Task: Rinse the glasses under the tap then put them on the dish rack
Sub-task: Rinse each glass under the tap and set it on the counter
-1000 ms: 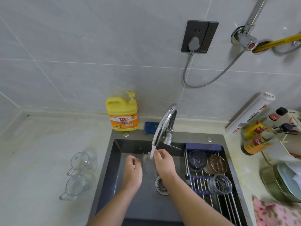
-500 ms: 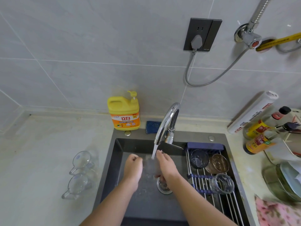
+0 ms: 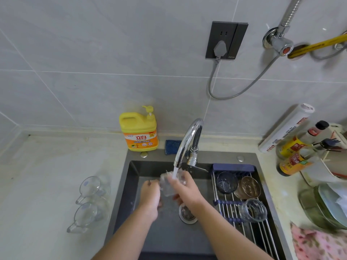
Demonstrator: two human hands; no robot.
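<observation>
Left hand (image 3: 150, 196) and right hand (image 3: 187, 190) gripped one clear glass (image 3: 168, 186) between them, now lifted from lower in the sink (image 3: 131, 184) into the tap (image 3: 189, 139) stream, so rinsing was judged under way; right of the right hand, the dish rack (image 3: 262, 235) held three glasses, with bare rods beside the forearm.

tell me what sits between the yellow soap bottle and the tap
A blue scrub pad, beside the yellow soap bottle and the tap, shown in the head view.
</observation>
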